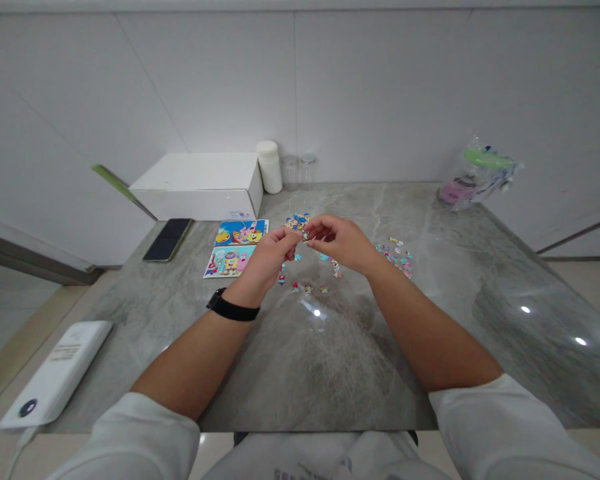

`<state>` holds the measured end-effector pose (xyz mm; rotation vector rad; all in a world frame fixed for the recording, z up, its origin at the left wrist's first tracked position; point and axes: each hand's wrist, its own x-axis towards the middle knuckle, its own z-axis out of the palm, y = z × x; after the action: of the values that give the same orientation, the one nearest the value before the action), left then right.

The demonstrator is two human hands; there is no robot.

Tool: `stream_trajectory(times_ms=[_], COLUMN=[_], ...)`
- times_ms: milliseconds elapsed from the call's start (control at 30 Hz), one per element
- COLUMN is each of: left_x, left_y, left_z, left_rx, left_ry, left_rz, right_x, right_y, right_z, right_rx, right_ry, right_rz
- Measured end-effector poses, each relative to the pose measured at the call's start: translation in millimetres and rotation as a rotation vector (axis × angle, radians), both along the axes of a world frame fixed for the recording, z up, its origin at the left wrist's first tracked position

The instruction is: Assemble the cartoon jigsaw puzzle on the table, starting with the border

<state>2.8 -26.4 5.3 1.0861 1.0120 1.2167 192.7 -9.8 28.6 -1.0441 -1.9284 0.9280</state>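
Observation:
My left hand, with a black watch band on its wrist, pinches a small puzzle piece above the table. The fingertips of my right hand curl round the same piece from the other side. Below my hands several loose pieces lie in a rough outline on the stone top. Behind them sits a pile of mostly blue and yellow pieces. To the right of my right hand, more pieces are scattered. The picture card with cartoon figures lies left of my left hand.
A phone and a white box are at the back left, beside a white bottle and two clear glasses. A plastic bag stands back right. A power bank with a cable lies front left.

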Motion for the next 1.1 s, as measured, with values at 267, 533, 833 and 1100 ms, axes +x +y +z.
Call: stream_trajectory(times_ms=[267,533,833,1100], left_x=[-3.2,-2.2,13.5,18.2], left_y=[1.0,-0.4,-16.7,-31.2], left_z=[-1.9,2.2,0.9,-7.9], left_rx=[0.044,0.053,0.040,0.040], left_ry=[0.018,0.016,0.054,0.168], left_rz=[-0.037,-0.039,-0.064,-0.104], right_x=[0.2,1.7,19.3,25.7], right_y=[-5.5,-11.6,-30.6,-48.8], right_z=[7.4,15.5,-1.4,-25.5], right_rx=[0.183,0.349,0.458,0.450], right_ry=[-0.155,-0.161,-0.221,-0.220], right_rz=[-0.048,0.021,-0.007,-0.054])
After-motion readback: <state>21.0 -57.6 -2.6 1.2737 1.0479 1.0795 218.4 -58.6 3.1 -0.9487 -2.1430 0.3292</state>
